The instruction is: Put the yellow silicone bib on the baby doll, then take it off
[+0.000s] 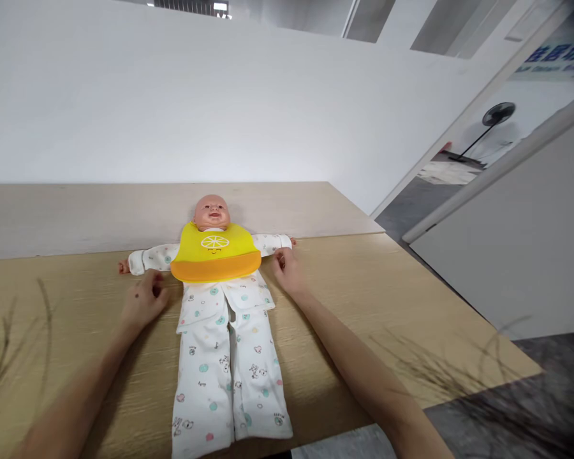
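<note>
White wall (220,95) stands behind the bench (363,287), which has wood colour in front and a paler strip along its back edge. Beyond the right edge of the bench a doorway is open, and through it one sees a black standing fan (499,113).

On the bench, left of its right-hand corners, lies a baby doll (212,212), face up. Its head rests on the paler strip, and its trouser legs (203,382) extend toward the front edge. It wears a white top (201,309) and trousers with small drawings of animals, hearts and green dots. Over the chest is a yellow bib (234,239) with a white citrus slice, and its lower pocket (215,270) is orange. Both sleeves are spread sideways.

The left hand (146,299) is just beside the sleeve (161,257) which points to the left edge of the bench; its fingers are curled, with a narrow gap to the thumb. The right hand (287,271) is close at the other sleeve (270,243), also narrow and bent. I cannot tell whether either hand pinches the cloth. Dark thin strands, blurred, cross the view near the front edge.
</note>
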`<state>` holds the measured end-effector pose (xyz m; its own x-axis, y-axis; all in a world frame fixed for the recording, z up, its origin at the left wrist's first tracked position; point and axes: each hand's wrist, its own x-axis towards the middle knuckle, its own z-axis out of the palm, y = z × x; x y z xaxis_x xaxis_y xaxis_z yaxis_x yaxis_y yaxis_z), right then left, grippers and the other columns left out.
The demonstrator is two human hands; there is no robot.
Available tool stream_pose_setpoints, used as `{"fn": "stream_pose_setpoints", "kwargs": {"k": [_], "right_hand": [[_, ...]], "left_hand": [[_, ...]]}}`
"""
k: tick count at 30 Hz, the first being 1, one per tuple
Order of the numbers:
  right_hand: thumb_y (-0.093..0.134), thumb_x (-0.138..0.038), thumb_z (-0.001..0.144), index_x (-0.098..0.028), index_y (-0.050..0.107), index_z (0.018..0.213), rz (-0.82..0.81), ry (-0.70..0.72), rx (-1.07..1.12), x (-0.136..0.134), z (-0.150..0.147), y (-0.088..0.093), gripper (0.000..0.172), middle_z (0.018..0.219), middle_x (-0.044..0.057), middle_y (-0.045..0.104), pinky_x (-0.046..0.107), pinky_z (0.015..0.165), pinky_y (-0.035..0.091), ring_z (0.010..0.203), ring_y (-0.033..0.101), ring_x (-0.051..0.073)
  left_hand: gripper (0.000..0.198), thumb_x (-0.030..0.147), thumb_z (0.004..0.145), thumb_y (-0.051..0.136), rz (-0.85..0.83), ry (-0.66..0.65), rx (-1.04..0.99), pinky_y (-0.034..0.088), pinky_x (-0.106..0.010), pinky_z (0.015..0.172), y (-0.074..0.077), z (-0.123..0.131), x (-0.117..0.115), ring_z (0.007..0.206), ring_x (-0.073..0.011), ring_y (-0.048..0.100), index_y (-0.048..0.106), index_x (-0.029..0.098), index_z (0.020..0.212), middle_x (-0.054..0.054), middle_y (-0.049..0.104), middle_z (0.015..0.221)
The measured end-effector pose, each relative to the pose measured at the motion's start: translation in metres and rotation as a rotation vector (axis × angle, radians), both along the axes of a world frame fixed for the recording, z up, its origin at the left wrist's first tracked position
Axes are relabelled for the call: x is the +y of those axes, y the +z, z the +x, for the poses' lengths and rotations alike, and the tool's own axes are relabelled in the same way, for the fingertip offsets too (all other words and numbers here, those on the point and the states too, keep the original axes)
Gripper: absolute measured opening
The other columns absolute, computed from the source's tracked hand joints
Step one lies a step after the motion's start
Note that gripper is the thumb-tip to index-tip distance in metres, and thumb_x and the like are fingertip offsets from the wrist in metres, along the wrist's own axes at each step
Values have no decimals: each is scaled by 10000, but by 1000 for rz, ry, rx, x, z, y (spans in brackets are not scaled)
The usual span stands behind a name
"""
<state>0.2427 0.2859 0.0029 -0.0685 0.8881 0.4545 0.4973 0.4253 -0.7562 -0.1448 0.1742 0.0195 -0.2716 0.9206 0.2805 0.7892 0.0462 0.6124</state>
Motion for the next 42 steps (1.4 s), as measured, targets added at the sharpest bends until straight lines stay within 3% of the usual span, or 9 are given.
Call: {"fn": "stream_pose_setpoints", "kwargs": {"k": [2,5,12,15,18,24,27,33,42], "right_hand": [[498,-334,864,-214,515,907,43,75,-69,-3,-2,1,129,789,23,543,328,705,455,659,473,160],[486,-305,886,-205,543,896,89,135,-135,-1,-3,-1,116,793,41,565,331,710,452,681,499,174],[454,-267,914,-192,572,915,201,121,-259,9,-1,-16,140,816,63,618,321,711,463,725,548,192],[441,-233,927,-190,590,940,206,120,-317,10,-1,-17,156,860,81,653,336,772,485,809,591,216],[440,-195,939,-179,620,986,183,111,-392,8,-3,-12,187,940,102,692,347,826,491,888,623,234],[478,-134,952,-136,662,1038,136,112,-564,2,-8,-2,204,1011,106,721,327,832,467,947,652,241],[482,-120,958,-130,666,1068,113,106,-603,0,-9,1,214,1042,101,719,318,839,460,964,652,233],[479,-120,969,-140,673,1080,98,117,-692,-5,-10,7,224,1067,103,715,311,842,449,959,645,221],[483,-124,983,-133,690,1128,65,113,-744,-6,-11,13,252,1107,92,712,312,872,448,990,648,221]], "left_hand": [[234,309,704,569,-22,-129,76,401,-346,653,1,14,-4,654,-246,585,526,240,924,-9,622,683],[209,302,747,543,11,-164,106,444,-382,671,2,28,-17,700,-282,628,521,252,948,-44,669,763],[360,266,867,470,194,-437,345,531,-407,798,2,39,-85,858,-277,707,495,214,1222,-76,750,976],[374,310,912,517,187,-330,500,528,-423,819,-1,43,-93,923,-303,722,516,166,1257,-115,757,1036],[349,220,879,530,55,-197,592,518,-449,846,-2,51,-85,978,-333,717,578,125,1212,-148,751,1076],[275,115,879,499,-110,-115,564,498,-444,865,5,65,-72,1001,-318,718,659,143,1101,-137,765,1096],[281,73,880,484,-40,-158,559,490,-403,864,2,64,-74,918,-272,734,663,149,1083,-103,786,989],[291,116,987,423,258,-179,830,458,-435,898,1,65,-80,825,-267,710,678,126,1128,-102,783,922],[352,101,980,415,367,-199,979,462,-437,875,8,72,-78,846,-275,687,735,90,1125,-146,765,991]]}}
